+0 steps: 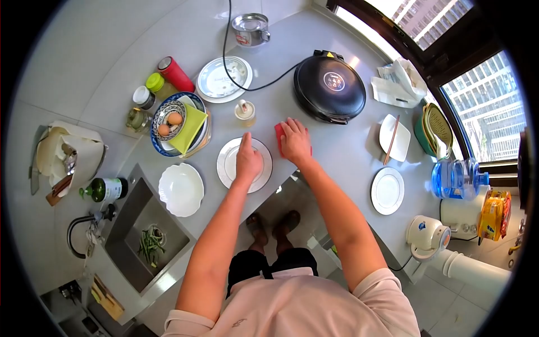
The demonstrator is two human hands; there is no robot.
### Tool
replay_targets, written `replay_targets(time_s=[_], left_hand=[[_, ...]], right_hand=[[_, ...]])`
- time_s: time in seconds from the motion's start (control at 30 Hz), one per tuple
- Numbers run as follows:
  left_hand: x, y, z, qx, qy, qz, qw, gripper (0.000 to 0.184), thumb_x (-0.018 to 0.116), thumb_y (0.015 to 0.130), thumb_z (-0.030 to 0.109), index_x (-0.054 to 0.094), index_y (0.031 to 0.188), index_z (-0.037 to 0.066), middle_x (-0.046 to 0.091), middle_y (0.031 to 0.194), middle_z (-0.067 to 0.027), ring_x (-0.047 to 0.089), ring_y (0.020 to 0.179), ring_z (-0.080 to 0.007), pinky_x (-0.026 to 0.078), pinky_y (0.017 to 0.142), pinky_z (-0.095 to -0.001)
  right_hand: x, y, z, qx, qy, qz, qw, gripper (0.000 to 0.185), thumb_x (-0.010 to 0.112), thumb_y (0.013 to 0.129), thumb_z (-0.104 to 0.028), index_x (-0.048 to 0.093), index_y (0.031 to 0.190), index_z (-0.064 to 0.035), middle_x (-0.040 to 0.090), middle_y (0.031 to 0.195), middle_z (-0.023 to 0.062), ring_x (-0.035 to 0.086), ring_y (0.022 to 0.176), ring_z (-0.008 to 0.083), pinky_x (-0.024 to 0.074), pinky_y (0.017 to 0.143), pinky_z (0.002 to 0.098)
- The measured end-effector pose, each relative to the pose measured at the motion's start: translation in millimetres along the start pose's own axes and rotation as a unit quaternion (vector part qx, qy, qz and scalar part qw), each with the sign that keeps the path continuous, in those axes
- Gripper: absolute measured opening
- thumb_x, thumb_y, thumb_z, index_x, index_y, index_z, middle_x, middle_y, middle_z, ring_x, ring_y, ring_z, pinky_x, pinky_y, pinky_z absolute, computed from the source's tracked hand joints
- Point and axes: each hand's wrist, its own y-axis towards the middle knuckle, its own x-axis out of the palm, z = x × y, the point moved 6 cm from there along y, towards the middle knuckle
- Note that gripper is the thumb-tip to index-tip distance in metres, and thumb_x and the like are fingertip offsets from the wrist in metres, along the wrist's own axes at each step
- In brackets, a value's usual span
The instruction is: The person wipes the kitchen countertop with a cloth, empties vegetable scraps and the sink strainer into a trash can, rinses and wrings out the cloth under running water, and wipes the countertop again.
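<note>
On the grey counter (351, 168), near its front edge, my right hand (295, 141) lies palm down with fingers extended over a red cloth (278, 135), most of which it hides. The cloth sits just right of a round white plate (225, 164) and front-left of the black electric griddle (330, 89). My left hand (247, 162) is over the plate, its fingers pointing toward the far rim; I cannot tell whether they grip anything or merely rest there. I take the step in hand to be wiping the counter beside the plate. As I judge it, the next move calls for flat, even pressure from my right palm, while my left steadies the plate or lifts it out of the way, clear of the small white-topped jar (245, 113) just beyond.
</note>
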Motion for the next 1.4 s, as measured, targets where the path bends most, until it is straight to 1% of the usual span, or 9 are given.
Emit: replay_targets(time_s=[0.07, 0.17, 0.33, 0.43, 0.73, 0.93, 1.03, 1.23, 1.4], left_hand=[[-17.2, 19.1, -13.4, -0.056, -0.023, 0.004, 0.998, 0.064, 0.054, 0.089, 0.001, 0.043, 0.152, -0.005, 0.048, 0.153, -0.0287, 0.048, 0.142, -0.0397, 0.040, 0.118, -0.0404], [-32.3, 44.6, -30.4, -0.117, -0.071, -0.007, 0.991, 0.069, 0.053, 0.088, -0.002, 0.040, 0.156, -0.001, 0.047, 0.157, -0.0240, 0.050, 0.143, -0.0348, 0.042, 0.115, -0.0392], [-23.0, 79.6, -61.7, -0.165, -0.209, -0.042, 0.963, 0.076, 0.047, 0.086, -0.007, 0.037, 0.160, 0.004, 0.045, 0.161, -0.0163, 0.046, 0.146, -0.0310, 0.046, 0.108, -0.0376], [-16.6, 87.3, -57.3, -0.160, -0.282, -0.110, 0.940, 0.081, 0.045, 0.082, -0.011, 0.036, 0.161, 0.006, 0.047, 0.159, -0.0132, 0.045, 0.146, -0.0288, 0.048, 0.100, -0.0335], [7.1, 125.8, -37.0, -0.124, -0.334, -0.093, 0.930, 0.086, 0.040, 0.079, -0.014, 0.035, 0.162, 0.009, 0.045, 0.160, -0.0104, 0.042, 0.149, -0.0273, 0.048, 0.089, -0.0281], [10.0, 126.6, -28.6, -0.150, -0.330, -0.083, 0.928, 0.085, 0.041, 0.082, -0.013, 0.030, 0.164, 0.008, 0.037, 0.166, -0.0138, 0.035, 0.154, -0.0290, 0.044, 0.105, -0.0316], [-14.4, 92.0, -33.6, -0.189, -0.269, -0.030, 0.944, 0.078, 0.043, 0.086, -0.009, 0.031, 0.162, 0.002, 0.040, 0.163, -0.0219, 0.037, 0.153, -0.0314, 0.036, 0.118, -0.0375], [-58.0, -0.3, -91.3, -0.209, -0.113, 0.049, 0.970, 0.068, 0.049, 0.092, 0.002, 0.035, 0.159, 0.001, 0.042, 0.161, -0.0246, 0.041, 0.149, -0.0362, 0.034, 0.121, -0.0395], [-69.1, -54.6, -88.3, -0.267, -0.111, 0.120, 0.950, 0.064, 0.051, 0.094, 0.009, 0.039, 0.156, 0.000, 0.045, 0.158, -0.0242, 0.045, 0.145, -0.0385, 0.035, 0.120, -0.0416]], right_hand=[[7.7, 13.4, -11.8, 0.021, 0.092, 0.012, 0.996, 0.051, 0.061, 0.091, -0.010, 0.058, 0.142, -0.0078, 0.065, 0.138, 0.0152, 0.053, 0.137, 0.0359, 0.0436, 0.111, 0.0500], [37.0, 30.2, -26.7, 0.080, 0.301, -0.008, 0.950, 0.053, 0.057, 0.090, -0.005, 0.057, 0.143, -0.0045, 0.066, 0.137, 0.0178, 0.060, 0.128, 0.0387, 0.0476, 0.108, 0.0452], [53.7, 46.7, -54.2, 0.096, 0.358, -0.011, 0.929, 0.066, 0.050, 0.089, 0.004, 0.042, 0.154, -0.0027, 0.060, 0.143, 0.0245, 0.063, 0.126, 0.0373, 0.0501, 0.105, 0.0406], [57.0, 53.8, -62.9, 0.097, 0.406, -0.015, 0.909, 0.069, 0.049, 0.088, 0.006, 0.041, 0.155, -0.0049, 0.060, 0.143, 0.0226, 0.063, 0.126, 0.0366, 0.0493, 0.106, 0.0402], [42.6, 98.9, -38.5, 0.067, 0.368, -0.050, 0.926, 0.072, 0.047, 0.086, 0.005, 0.041, 0.157, -0.0081, 0.062, 0.140, 0.0227, 0.063, 0.129, 0.0347, 0.0486, 0.107, 0.0405], [29.4, 99.6, -16.8, 0.081, 0.297, -0.036, 0.951, 0.068, 0.046, 0.089, 0.008, 0.045, 0.156, -0.0073, 0.060, 0.145, 0.0189, 0.064, 0.128, 0.0265, 0.0519, 0.101, 0.0353], [19.7, 64.9, -15.3, 0.076, 0.331, -0.058, 0.939, 0.061, 0.047, 0.092, 0.007, 0.047, 0.153, -0.0038, 0.062, 0.142, 0.0206, 0.067, 0.122, 0.0262, 0.0530, 0.100, 0.0348], [37.5, -8.2, -22.8, 0.079, 0.320, -0.076, 0.941, 0.048, 0.050, 0.097, 0.003, 0.054, 0.144, 0.0003, 0.070, 0.127, 0.0215, 0.071, 0.112, 0.0275, 0.0539, 0.099, 0.0346], [44.8, -34.7, -25.4, 0.114, 0.268, -0.031, 0.956, 0.046, 0.053, 0.095, -0.001, 0.057, 0.141, 0.0017, 0.072, 0.123, 0.0231, 0.070, 0.114, 0.0322, 0.0525, 0.101, 0.0367]])
